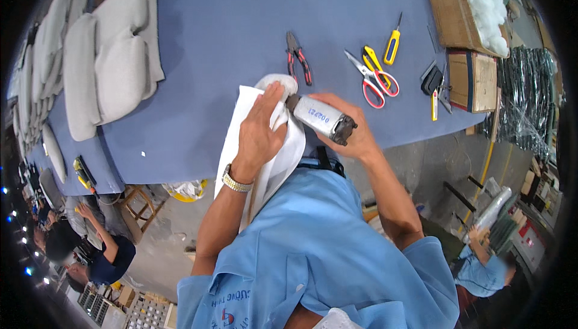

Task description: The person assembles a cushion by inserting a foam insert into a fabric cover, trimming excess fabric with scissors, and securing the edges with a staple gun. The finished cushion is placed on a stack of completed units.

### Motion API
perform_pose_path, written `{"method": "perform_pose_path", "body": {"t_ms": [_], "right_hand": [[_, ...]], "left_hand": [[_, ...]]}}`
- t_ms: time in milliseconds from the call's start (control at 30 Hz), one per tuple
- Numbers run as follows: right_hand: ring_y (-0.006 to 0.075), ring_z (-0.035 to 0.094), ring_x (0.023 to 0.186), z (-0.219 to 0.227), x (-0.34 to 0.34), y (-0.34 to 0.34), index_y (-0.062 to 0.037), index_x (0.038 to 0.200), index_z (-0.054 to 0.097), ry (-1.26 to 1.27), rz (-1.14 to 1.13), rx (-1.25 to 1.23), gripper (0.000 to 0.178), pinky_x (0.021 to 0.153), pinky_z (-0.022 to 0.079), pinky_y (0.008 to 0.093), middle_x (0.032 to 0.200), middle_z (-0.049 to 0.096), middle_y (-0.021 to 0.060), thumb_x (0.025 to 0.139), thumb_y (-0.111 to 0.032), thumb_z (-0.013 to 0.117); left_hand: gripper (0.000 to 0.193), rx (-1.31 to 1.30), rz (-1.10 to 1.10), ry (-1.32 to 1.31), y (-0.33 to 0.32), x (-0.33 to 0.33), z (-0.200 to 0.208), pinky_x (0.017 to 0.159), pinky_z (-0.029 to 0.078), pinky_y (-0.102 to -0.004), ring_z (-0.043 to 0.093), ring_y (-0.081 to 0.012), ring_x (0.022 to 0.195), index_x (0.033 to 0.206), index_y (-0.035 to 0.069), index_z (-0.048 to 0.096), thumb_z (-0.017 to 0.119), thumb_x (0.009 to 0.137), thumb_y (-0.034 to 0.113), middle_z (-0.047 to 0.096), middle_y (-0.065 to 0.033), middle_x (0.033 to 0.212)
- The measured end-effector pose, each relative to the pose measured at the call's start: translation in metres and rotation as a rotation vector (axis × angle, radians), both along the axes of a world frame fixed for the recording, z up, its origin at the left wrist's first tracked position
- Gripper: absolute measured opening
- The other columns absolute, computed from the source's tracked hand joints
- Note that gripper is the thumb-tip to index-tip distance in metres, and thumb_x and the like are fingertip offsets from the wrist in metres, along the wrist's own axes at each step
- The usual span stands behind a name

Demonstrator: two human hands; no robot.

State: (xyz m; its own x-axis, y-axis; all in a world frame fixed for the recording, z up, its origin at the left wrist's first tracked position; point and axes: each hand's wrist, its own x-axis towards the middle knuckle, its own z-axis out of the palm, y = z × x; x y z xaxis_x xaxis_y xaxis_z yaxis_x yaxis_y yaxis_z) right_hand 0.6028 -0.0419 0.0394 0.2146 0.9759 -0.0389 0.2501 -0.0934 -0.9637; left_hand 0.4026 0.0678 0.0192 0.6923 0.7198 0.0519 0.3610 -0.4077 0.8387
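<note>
My left hand [260,127] lies with its fingers stretched out over a white cloth [232,142] and a light grey padded piece [278,80] at the table's near edge. In my right hand [356,133] is a staple gun [319,115] with a silver cylindrical body and a dark end cap. The fingers wrap round its far side and are partly hidden. Its dark nose meets the padded piece just right of my left fingertips; whether it presses on it I cannot tell.
Red-handled pliers [298,58], scissors [372,79], a yellow cutter [374,64] and a yellow screwdriver [393,46] lie on the blue table [223,15]. Grey cushions [120,52] are stacked left. A carton [451,12] with white stuffing stands right. Other people work at both sides.
</note>
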Motion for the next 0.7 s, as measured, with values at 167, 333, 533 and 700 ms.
{"method": "perform_pose_path", "body": {"t_ms": [167, 333, 533, 700], "right_hand": [[0.0354, 0.069, 0.116, 0.005, 0.005, -0.037, -0.0045, 0.133, 0.064, 0.004, -0.033, -0.035, 0.059, 0.099, 0.053, 0.0393, 0.125, 0.071, 0.0177, 0.076, -0.005, 0.078], [0.0408, 0.064, 0.118, -0.041, 0.013, -0.054, -0.0034, 0.135, 0.062, -0.298, -0.205, -0.235, 0.058, 0.103, 0.051, 0.0441, 0.122, 0.068, 0.0178, 0.079, -0.005, 0.076], [0.0389, 0.062, 0.121, -0.066, -0.011, -0.092, -0.0073, 0.128, 0.066, -0.271, -0.126, -0.212, 0.043, 0.103, 0.05, 0.0472, 0.128, 0.065, 0.0173, 0.085, -0.012, 0.073], [0.0408, 0.067, 0.11, -0.07, -0.037, -0.164, -0.0053, 0.114, 0.073, -0.314, -0.044, -0.689, 0.044, 0.095, 0.053, 0.0505, 0.114, 0.071, 0.0227, 0.098, -0.044, 0.062]], "left_hand": [[0.076, 0.018, 0.108, 0.087, -0.009, -0.014, 0.003, 0.107, 0.051, -0.0415, 0.061, -0.0395, 0.13, 0.151, 0.003, 0.049, 0.07, 0.078, 0.001, 0.059, -0.0238, 0.145], [0.075, 0.281, 0.04, 0.186, -0.012, -0.018, 0.002, 0.107, 0.051, -0.042, 0.06, -0.0412, 0.13, 0.148, -0.002, 0.048, 0.073, 0.078, 0.007, 0.057, -0.0261, 0.145], [0.074, 0.23, 0.071, 0.293, -0.025, -0.015, 0.01, 0.11, 0.048, -0.0459, 0.058, -0.0422, 0.131, 0.149, -0.002, 0.048, 0.073, 0.08, 0.013, 0.059, -0.0258, 0.144], [0.071, 0.296, -0.035, 0.315, -0.037, -0.003, -0.015, 0.113, 0.044, -0.0473, 0.054, -0.043, 0.135, 0.147, -0.007, 0.048, 0.07, 0.082, 0.01, 0.057, -0.0287, 0.144]]}}
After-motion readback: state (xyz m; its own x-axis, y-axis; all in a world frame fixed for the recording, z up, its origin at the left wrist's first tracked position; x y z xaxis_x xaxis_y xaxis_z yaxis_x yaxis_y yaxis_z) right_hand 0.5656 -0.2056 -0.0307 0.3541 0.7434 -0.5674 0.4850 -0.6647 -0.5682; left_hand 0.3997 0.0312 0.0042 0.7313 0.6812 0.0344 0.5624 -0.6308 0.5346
